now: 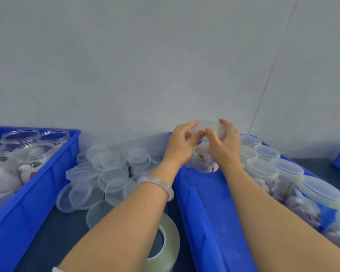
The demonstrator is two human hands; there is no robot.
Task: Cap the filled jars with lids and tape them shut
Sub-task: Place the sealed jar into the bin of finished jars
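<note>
Left grip and right grip are both curled round the rim of one clear lid, thumbs nearly touching at its near edge. The filled jar stands directly under the two grips, at the far end of the right-hand blue bin.

Whether the lid is fully seated cannot be told; blur hides the rim.

Progress, as judged:
- Done: a row of capped jars stands just right of the right grip, in the same bin. Tape on them cannot be made out.
- Left: open filled jars wait in a second bin, well left of the left grip.
- Supplies: loose lids are piled on the tabletop just left of the left grip. The tape roll lies nearer the person, beside the left forearm, unheld.
</note>
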